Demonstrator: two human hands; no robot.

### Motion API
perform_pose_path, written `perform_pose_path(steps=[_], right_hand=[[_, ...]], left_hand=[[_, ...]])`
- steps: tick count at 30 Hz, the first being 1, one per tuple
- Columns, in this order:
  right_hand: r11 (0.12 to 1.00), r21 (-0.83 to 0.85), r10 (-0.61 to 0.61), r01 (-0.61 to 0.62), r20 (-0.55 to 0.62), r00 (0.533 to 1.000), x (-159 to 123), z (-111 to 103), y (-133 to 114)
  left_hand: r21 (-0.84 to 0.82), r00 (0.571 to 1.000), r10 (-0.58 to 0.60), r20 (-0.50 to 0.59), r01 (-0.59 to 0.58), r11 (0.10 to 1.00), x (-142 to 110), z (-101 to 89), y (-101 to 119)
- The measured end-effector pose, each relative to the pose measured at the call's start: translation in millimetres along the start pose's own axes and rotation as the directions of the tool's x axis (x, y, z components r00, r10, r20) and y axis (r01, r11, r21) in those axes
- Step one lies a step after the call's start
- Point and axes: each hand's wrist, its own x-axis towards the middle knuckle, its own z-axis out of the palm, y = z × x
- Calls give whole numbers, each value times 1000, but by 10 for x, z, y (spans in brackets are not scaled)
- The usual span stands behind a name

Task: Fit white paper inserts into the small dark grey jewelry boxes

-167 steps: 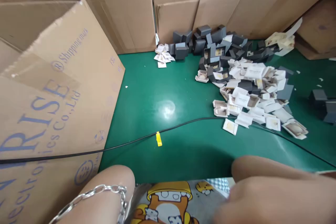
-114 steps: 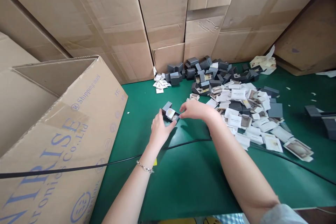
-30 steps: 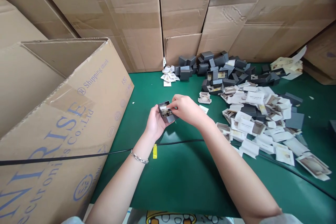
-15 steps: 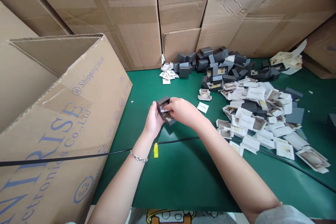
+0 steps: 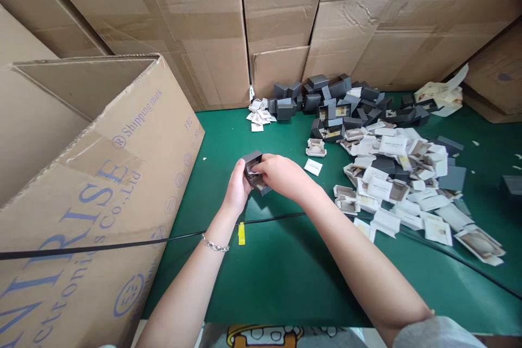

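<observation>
A small dark grey box [image 5: 263, 187], its inside facing up, is held above the green table [image 5: 281, 272]. My left hand [image 5: 237, 187] grips it from the left side, thumb along its wall. My right hand [image 5: 285, 175] has its fingers reaching inside the box; whatever they pinch there is hidden. To the right of my hands lie a folded white card [image 5: 313, 167] and an unfolded white insert [image 5: 316, 147].
A large open carton [image 5: 134, 185] stands on the left. Dark small boxes [image 5: 326, 92] are heaped at the back. White inserts [image 5: 391, 190] pile up on the right, packets [image 5: 260, 114] behind. A black cable [image 5: 281, 218] with a yellow tag [image 5: 242, 234] crosses in front.
The fingers of my right hand have shifted slightly inside the box, and the box has tilted a little. The whole view has moved slightly; the piles look the same.
</observation>
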Motion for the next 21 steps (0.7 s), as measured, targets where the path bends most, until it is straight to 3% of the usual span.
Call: perform_pose_path(steps=[9, 21], right_hand=[[999, 48, -8, 10, -28, 1000, -4, -4, -39], [989, 145, -19, 9, 64, 998, -79, -139, -21]], left_hand=[[94, 995, 96, -36, -93, 991, -4, -17, 21], [310, 986, 152, -63, -126, 942, 13, -23, 11]])
